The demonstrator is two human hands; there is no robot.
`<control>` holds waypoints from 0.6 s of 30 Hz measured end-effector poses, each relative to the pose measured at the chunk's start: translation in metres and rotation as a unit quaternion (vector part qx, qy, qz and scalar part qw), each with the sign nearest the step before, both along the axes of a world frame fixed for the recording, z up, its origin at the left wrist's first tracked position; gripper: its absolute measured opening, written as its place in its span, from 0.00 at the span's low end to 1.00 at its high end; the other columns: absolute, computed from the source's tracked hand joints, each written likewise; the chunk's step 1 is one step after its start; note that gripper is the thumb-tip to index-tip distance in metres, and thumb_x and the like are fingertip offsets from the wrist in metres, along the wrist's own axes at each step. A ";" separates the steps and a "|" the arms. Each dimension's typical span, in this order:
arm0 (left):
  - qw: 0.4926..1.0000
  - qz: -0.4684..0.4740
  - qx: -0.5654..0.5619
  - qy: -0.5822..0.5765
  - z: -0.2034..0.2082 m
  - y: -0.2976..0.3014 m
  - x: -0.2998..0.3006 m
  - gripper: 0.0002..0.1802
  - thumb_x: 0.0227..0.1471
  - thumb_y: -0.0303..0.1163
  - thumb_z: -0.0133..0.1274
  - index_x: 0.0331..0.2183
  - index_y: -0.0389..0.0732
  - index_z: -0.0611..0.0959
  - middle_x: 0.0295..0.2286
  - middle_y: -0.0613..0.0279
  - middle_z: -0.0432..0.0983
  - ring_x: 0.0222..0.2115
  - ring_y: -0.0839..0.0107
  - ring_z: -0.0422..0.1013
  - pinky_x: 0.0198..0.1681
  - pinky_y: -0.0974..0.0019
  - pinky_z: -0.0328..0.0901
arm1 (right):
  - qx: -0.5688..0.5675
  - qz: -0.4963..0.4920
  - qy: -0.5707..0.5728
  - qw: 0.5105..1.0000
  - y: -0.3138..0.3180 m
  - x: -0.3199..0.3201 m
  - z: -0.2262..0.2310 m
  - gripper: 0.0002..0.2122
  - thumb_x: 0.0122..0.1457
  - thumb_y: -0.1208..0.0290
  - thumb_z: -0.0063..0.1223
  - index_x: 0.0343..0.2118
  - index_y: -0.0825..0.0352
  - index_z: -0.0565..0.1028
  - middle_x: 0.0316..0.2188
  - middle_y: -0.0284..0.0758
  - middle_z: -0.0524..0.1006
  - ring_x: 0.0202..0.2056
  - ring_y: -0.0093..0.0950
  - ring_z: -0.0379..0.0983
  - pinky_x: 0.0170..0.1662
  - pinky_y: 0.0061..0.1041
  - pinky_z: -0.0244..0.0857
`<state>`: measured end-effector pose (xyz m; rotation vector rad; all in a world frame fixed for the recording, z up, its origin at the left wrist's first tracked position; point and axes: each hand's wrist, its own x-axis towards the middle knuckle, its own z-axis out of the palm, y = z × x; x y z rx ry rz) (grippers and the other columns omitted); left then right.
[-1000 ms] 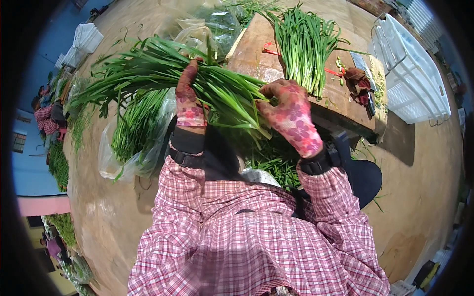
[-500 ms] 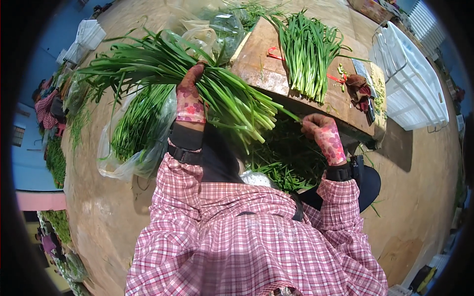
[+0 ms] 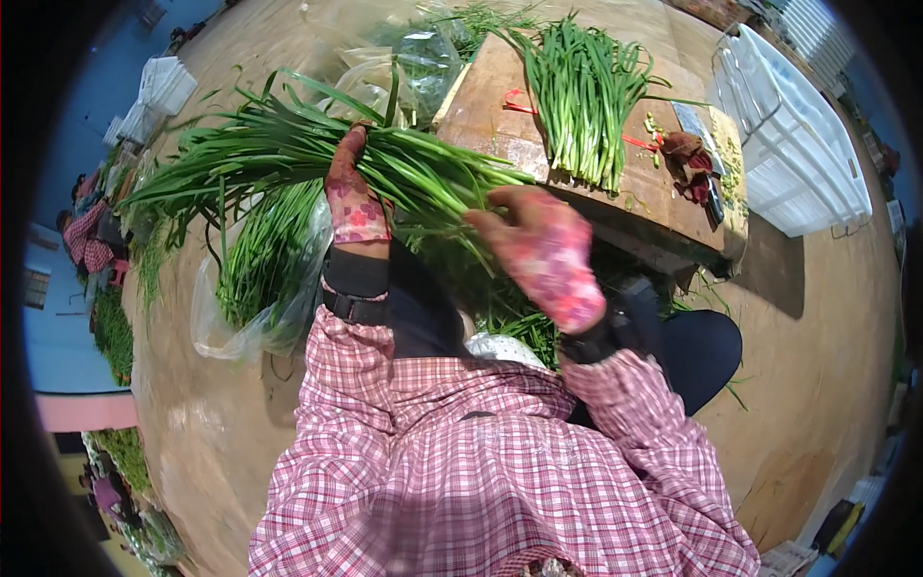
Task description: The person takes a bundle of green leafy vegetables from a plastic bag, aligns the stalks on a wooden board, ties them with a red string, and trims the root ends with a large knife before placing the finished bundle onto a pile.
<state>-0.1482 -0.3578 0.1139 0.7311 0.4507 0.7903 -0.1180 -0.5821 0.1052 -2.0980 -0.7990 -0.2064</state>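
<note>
My left hand (image 3: pixel 352 188), in a pink flowered fingerless glove, is closed around a large bunch of garlic chives (image 3: pixel 288 159). The leaves fan out to the left and the pale stem ends point right. At those ends is my right hand (image 3: pixel 543 245) in a matching glove, its thumb and fingers beside the stems. Motion blurs it, and I cannot tell whether it pinches any. On the wooden board (image 3: pixel 481 125) ahead lies a tidy bundle of garlic chives (image 3: pixel 586 115). More chives (image 3: pixel 264 255) stick out of a clear plastic bag (image 3: pixel 226 327) left of my knees.
A knife (image 3: pixel 700 135), a dark red cloth (image 3: pixel 685 163) and red ties (image 3: pixel 639 142) lie on the board. White plastic crates (image 3: pixel 798 144) stand at its right. Loose greens (image 3: pixel 529 332) are below the board's near edge. Another clear bag (image 3: pixel 385 67) sits at the far side.
My right hand has moved left from the board's edge, where it pulled at a single stem, to the bunch's stem ends. The bunch has shifted slightly left and lies more level.
</note>
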 end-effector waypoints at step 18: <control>0.979 -0.078 0.087 -0.169 -0.009 0.062 -0.051 0.17 0.53 0.36 0.48 0.42 0.36 0.75 0.38 0.48 0.75 0.40 0.51 0.72 0.47 0.52 0.67 | -0.545 -0.032 0.145 0.825 -0.058 0.060 -0.060 0.14 0.51 0.68 0.55 0.42 0.61 0.75 0.35 0.40 0.77 0.38 0.39 0.74 0.37 0.37 0.68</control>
